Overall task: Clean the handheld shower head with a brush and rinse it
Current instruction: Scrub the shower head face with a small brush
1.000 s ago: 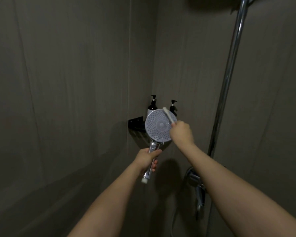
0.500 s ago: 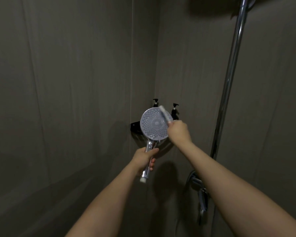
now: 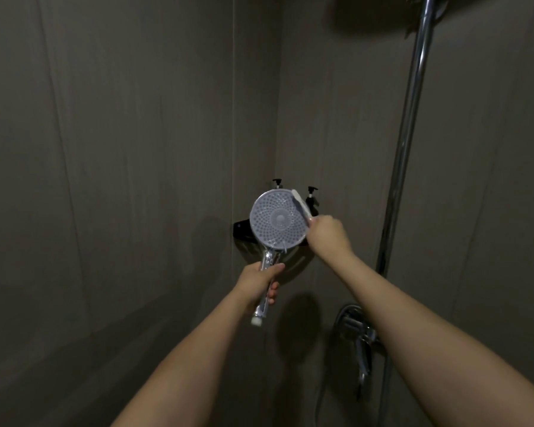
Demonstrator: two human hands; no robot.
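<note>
The shower head (image 3: 278, 219) is held up out in front of the shower's corner, nozzle face turned toward the camera. The left hand (image 3: 257, 280) has its fingers wrapped tight around the chrome handle (image 3: 267, 272), a bit below the round face, with the white end of the handle sticking out under the hand. The right hand (image 3: 327, 234) is closed on the brush (image 3: 301, 206), which looks like a toothbrush, and its head lies along the upper right edge of the face, touching it.

Handling-wise: I'd guess the head is light, hollow and stiff. Chrome gets slippery when wet, though, and there are what look like droplets on the face already. So the grip on the handle seems right to me, since it leaves the whole face open for scrubbing. The face won't give under the brush, so press away. The brush is thin and probably flexes a little.

Behind it, two pump bottles (image 3: 311, 197) stand on a dark corner shelf (image 3: 240, 231). The tap (image 3: 356, 332) sits low on the right wall for the rinse, which looks not yet started.
</note>
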